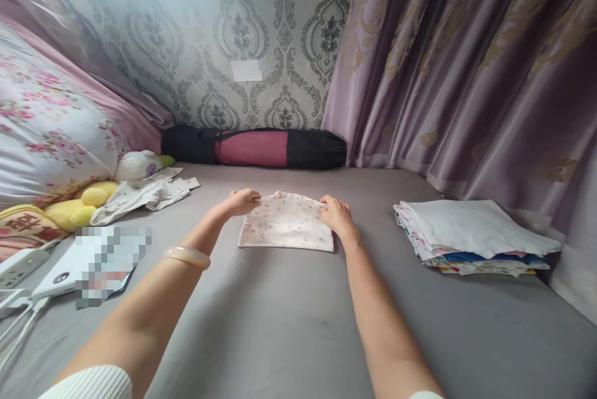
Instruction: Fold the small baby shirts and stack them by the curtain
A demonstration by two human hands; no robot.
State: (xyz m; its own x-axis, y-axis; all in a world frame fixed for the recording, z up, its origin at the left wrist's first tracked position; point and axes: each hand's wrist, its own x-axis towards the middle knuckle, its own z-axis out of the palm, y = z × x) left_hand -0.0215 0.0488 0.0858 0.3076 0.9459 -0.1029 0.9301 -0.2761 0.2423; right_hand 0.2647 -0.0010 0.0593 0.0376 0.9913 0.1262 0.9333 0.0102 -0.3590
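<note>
A pale pink cloth with small printed figures [286, 225] lies folded into a rough rectangle on the grey bed sheet [261, 318]. My left hand [244, 201] pinches its far left corner, and a pale bangle [186, 256] circles that forearm. At the far right corner, my right hand [336, 212] has its fingers closed on the same cloth. The far edge is slightly raised and bunched between the hands, while the near edge rests flat. Whether the cloth is a garment or a plain piece of fabric I cannot tell.
Folded clothes [480, 231] form a stack at the right. A black and red roll bag [252, 149] lies along the wall. At the left are a small patterned garment [149, 196], a yellow plush toy [77, 209], a white device [65, 268], a power strip [23, 265] and cables.
</note>
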